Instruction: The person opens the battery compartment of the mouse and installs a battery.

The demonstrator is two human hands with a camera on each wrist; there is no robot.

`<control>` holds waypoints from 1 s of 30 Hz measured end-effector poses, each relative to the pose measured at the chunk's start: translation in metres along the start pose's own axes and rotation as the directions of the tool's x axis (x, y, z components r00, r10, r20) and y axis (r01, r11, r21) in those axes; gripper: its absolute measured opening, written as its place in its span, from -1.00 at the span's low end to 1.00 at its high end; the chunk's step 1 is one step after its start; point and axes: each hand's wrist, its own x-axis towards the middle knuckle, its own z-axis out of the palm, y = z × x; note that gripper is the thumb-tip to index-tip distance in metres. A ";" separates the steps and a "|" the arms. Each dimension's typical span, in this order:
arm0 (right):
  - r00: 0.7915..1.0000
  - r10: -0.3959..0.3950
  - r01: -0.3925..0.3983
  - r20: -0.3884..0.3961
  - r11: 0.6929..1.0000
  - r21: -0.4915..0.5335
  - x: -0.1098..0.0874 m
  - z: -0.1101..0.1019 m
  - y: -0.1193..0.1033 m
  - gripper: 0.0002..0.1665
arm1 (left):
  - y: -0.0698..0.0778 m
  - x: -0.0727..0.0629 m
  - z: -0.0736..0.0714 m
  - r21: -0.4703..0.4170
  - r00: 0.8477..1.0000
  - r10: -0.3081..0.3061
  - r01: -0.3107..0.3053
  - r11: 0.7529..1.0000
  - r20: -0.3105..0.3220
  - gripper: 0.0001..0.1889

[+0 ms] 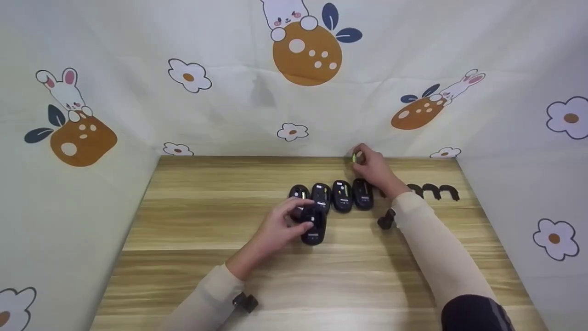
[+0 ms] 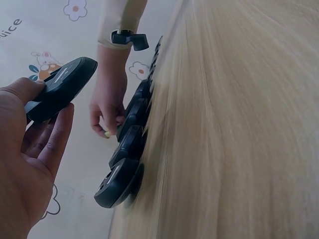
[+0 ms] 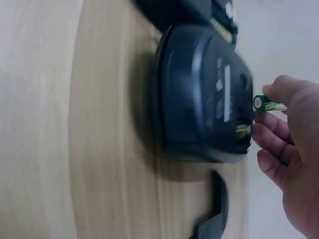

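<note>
My left hand (image 1: 278,225) grips a black computer mouse (image 1: 313,235) by its sides, underside up and raised off the table, as the left wrist view shows. Beyond it several more mice lie belly up in a row; green-yellow batteries show in open slots of some, such as the third mouse (image 1: 342,196). Between thumb and fingers of my right hand (image 1: 375,169) a small green battery (image 3: 264,103) is pinched, near the back edge of the table. Just in front of that hand lies the rightmost mouse (image 1: 363,195) of the row.
Several curved black battery covers (image 1: 449,191) lie in a line at the right, partly hidden by my right wrist. The wooden table (image 1: 193,220) meets a patterned cloth wall (image 1: 229,124) at the back, with more cloth at both sides.
</note>
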 end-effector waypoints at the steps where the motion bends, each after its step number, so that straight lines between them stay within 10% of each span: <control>1: 1.000 -0.014 0.014 -0.015 1.000 0.011 -0.001 -0.001 -0.002 -0.61 | 0.000 0.000 0.000 0.001 1.000 0.001 -0.001 1.000 0.000 -0.48; 13: 0.975 -0.198 0.210 -0.097 0.967 0.144 -0.039 0.002 -0.048 -0.69 | 0.003 0.002 0.002 0.020 1.000 0.008 -0.008 1.000 0.010 -0.47; 30: 0.961 -0.194 0.257 -0.195 0.887 0.384 -0.099 0.019 -0.102 -0.71 | 0.004 0.001 0.002 -0.018 1.000 -0.027 0.027 0.999 0.006 -0.48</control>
